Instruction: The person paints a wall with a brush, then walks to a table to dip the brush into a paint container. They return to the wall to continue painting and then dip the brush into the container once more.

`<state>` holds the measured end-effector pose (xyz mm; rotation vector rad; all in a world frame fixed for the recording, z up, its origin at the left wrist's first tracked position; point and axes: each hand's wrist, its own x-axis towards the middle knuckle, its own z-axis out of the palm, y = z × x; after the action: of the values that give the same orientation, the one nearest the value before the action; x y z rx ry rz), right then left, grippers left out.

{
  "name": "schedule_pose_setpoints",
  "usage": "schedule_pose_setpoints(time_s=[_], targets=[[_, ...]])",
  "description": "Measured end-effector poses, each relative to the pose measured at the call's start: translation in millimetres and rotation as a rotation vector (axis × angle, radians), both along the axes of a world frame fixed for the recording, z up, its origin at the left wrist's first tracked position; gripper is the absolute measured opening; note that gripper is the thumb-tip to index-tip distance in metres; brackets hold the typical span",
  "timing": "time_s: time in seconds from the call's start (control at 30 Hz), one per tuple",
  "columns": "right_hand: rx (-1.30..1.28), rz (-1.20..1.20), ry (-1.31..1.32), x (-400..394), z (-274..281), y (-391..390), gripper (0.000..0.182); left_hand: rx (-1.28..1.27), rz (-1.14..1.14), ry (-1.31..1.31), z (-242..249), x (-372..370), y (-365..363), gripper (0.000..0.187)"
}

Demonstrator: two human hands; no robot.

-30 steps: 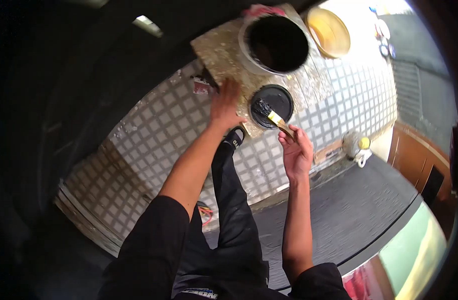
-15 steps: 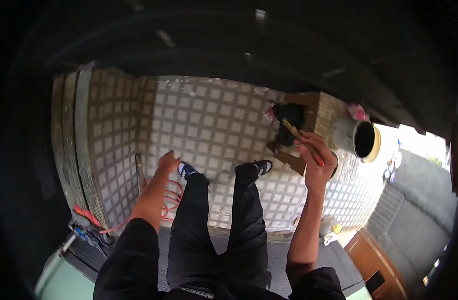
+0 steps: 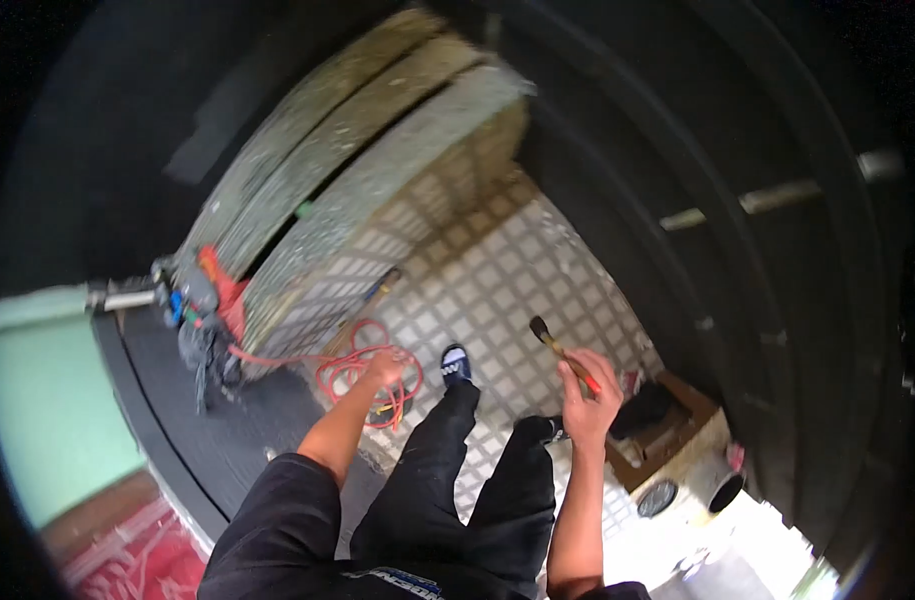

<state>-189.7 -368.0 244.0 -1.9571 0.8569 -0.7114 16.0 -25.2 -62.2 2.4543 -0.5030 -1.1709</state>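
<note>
Head view, looking down past black trousers to a tiled floor.

Right hand closed in a fist around the handle of a paintbrush, gripped low on the shaft with a red end showing just past the fingers. Brush tilted up and away from the fist, dark bristles at the far tip, clear of the floor and touching nothing else. Held above the tiles, just beyond the right shoe and a little to the right of the left shoe.

Left hand lowered at the side, fingers loosely curled and blurred; how far open, impossible to tell, nor whether anything is grasped. Seen directly over a coil of red cable lying on the tiles, contact with it not discernible.

Relative to the paintbrush: to its lower right, a brown cardboard piece on the floor, and further the same way a white bucket with a dark opening and a round dark lid just beside it. Well off to the upper left, long speckled boards leaning in a stack, with a cluster of tools at their lower end near the cable.
</note>
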Motion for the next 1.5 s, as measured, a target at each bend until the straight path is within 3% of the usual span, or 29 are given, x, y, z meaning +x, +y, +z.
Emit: schedule_pose_setpoints(time_s=[0.07, 0.13, 0.17, 0.23, 0.33, 0.37, 0.5, 0.57, 0.73, 0.77, 0.87, 0.93, 1.0, 1.13, 1.2, 1.23, 1.37, 1.5], targets=[[0.112, 0.077, 0.033, 26, -6, 15, 0.018, -0.043, 0.237, 0.07, 20, -3, 23, 0.04], [0.18, 0.176, 0.04, 48, -11, 27, 0.017, -0.232, 0.4, -0.117, 42, 13, 28, 0.029], [0.196, 0.232, 0.096, 60, -12, 33, 0.016, -0.229, 0.449, -0.124, 56, 25, 26, 0.029], [0.267, 0.321, 0.198, 77, -23, 40, 0.013, -0.257, 0.476, -0.515, 87, 57, 20, 0.022], [0.218, 0.447, 0.265, 111, -29, 45, 0.012, -0.262, 0.505, -0.682, 98, 117, 24, 0.018], [0.205, 0.473, 0.256, 123, -29, 46, 0.012, -0.226, 0.47, -0.839, 93, 141, 28, 0.021], [0.142, 0.581, 0.337, 179, -30, 44, 0.012, -0.123, 0.605, -0.954, 104, 229, 33, 0.04], [0.115, 0.632, 0.335, 209, -29, 47, 0.013, 0.058, 0.767, -1.063, 95, 262, 38, 0.068], [0.099, 0.757, 0.309, 295, -22, 74, 0.012, 0.271, 0.91, -0.89, 81, 288, 44, 0.091], [0.002, 0.817, 0.292, 307, -34, 74, 0.012, 0.288, 0.906, -0.866, 81, 290, 44, 0.091], [0.099, 0.869, 0.323, 359, -38, 100, 0.012, 0.333, 0.905, -0.825, 87, 290, 43, 0.092], [0.01, 0.941, 0.278, 396, -50, 116, 0.013, 0.35, 0.91, -0.821, 88, 294, 45, 0.091], [-0.017, 1.02, 0.09, 438, -53, 142, 0.016, 0.364, 0.867, -0.788, 90, 296, 45, 0.09], [-0.118, 1.129, 0.03, 521, -61, 184, 0.02, 0.355, 0.87, -0.74, 90, 298, 47, 0.088], [-0.181, 1.177, -0.133, 565, -66, 206, 0.024, 0.353, 0.881, -0.73, 94, 300, 48, 0.088], [-0.184, 1.181, -0.128, 583, -68, 217, 0.024, 0.352, 0.884, -0.705, 97, 299, 48, 0.089], [-0.299, 1.155, -0.5, 665, -86, 261, 0.029, 0.366, 0.886, -0.673, 92, 303, 49, 0.09], [-0.357, 1.13, -0.607, 718, -86, 296, 0.031, 0.374, 0.89, -0.645, 93, 304, 50, 0.09]])
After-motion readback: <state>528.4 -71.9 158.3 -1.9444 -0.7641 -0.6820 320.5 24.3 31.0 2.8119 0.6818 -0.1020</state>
